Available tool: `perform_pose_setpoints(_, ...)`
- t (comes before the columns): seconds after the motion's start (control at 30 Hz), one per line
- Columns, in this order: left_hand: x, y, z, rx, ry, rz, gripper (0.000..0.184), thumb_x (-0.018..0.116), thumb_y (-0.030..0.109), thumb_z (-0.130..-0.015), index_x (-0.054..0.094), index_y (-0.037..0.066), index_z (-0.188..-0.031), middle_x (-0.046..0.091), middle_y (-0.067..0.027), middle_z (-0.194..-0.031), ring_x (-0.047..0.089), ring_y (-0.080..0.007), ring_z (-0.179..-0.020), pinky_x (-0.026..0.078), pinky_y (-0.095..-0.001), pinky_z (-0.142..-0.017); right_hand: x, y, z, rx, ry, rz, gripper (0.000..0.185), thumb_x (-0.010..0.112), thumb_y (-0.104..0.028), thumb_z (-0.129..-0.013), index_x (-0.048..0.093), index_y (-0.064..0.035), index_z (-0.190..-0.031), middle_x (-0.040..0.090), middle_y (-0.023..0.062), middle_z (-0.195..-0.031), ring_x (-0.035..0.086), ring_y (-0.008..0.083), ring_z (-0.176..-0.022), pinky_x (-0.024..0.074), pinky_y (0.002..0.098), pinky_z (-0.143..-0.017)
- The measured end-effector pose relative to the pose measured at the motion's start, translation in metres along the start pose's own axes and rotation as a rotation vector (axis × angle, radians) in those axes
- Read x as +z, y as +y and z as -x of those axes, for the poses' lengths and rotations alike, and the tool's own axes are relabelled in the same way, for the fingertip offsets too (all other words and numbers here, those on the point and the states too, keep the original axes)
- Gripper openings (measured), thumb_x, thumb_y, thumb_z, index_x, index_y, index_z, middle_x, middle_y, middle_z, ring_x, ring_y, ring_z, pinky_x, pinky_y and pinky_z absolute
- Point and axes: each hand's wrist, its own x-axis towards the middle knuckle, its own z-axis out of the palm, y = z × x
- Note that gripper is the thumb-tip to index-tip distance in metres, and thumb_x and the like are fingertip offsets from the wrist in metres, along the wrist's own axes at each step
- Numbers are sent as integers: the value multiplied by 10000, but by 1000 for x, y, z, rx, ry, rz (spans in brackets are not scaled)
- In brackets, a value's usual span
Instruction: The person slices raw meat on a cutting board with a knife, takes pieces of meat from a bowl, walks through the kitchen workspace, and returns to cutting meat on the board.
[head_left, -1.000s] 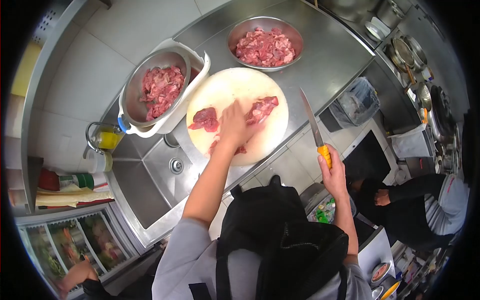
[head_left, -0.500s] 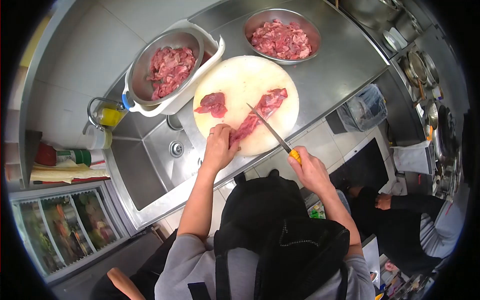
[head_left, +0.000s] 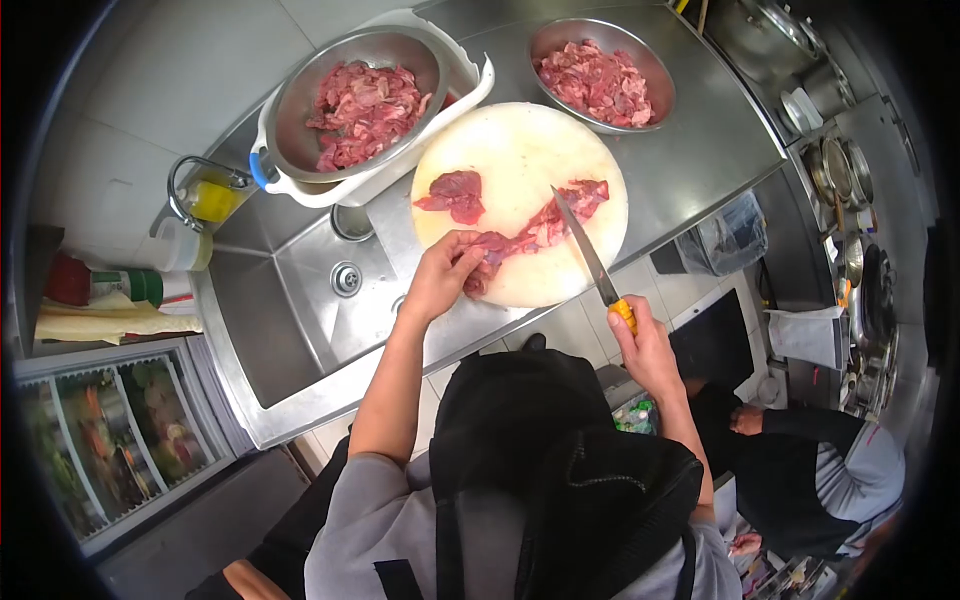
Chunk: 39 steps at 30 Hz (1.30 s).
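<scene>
A long strip of raw red meat [head_left: 540, 230] lies slantwise across the round, cream cutting board [head_left: 520, 130]. My left hand [head_left: 445, 275] pinches its near left end between thumb and fingers. In my right hand [head_left: 645, 345] is a knife [head_left: 585, 245] with a yellow handle, its blade pointing up and left over the strip. Whether the edge touches the meat I cannot tell. A separate, smaller piece of meat [head_left: 455, 195] rests on the left part of the board.
A steel bowl of cut meat [head_left: 370, 110] sits in a white tub [head_left: 480, 85] at the upper left. Another meat-filled bowl [head_left: 600, 80] stands behind the board. Left is a sink [head_left: 270, 340]; right, a lined bin [head_left: 735, 235]. A co-worker [head_left: 800, 450] is at lower right.
My left hand has lifted and turned the strip's near end, which now folds downward. My right hand and the knife have shifted right relative to the board. The whole view has also moved slightly.
</scene>
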Motion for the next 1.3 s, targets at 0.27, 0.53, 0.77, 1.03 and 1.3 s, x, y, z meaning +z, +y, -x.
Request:
perform_pose_setpoints(0.27, 9, 8, 0, -78, -62, 201, 169, 668, 82, -1078, 653, 29, -1238, 729, -35, -940, 668, -103, -764, 557, -284, -658, 0, 2, 7, -20, 42, -79, 348, 636, -305, -1110, 551, -48, -1329, 734, 265, -945, 726, 491, -890, 550, 512, -773)
perform_pose_setpoints(0.53, 56, 1, 18, 263, -307, -480, 286, 754, 101, -1019, 663, 6, -1272, 739, -88, -1028, 711, -218, -932, 567, -340, -875, -11, 22, 23, 29, 82, -74, 341, 631, -308, -1112, 551, -50, -1320, 726, 273, -941, 717, 509, -910, 549, 520, -781)
perform_pose_setpoints(0.77, 107, -14, -85, 690, 259, -974, 504, 803, 359, -942, 637, -4, -1249, 770, -249, -1067, 747, -425, -991, 574, -520, -943, -17, 48, 37, 78, 156, -83, 340, 630, -310, -1112, 547, -53, -1319, 722, 276, -939, 713, 516, -909, 549, 527, -785)
perform_pose_setpoints(1.03, 72, 6, -143, 131, 345, -558, 439, 772, 312, -947, 600, 11, -1216, 730, -323, -1124, 710, -515, -1043, 563, -546, -937, -17, 61, 54, 105, 215, -117, 328, 629, -303, -1110, 559, -50, -1306, 727, 285, -980, 710, 525, -948, 553, 531, -805)
perform_pose_setpoints(1.3, 35, 6, -46, 780, -128, -1048, 289, 751, 93, -892, 700, 107, -1176, 615, -91, -1342, 534, -376, -1300, 458, -521, -1072, -12, 51, 62, 57, 121, -116, 335, 640, -294, -1102, 563, -49, -1318, 743, 284, -1037, 713, 521, -994, 559, 535, -832)
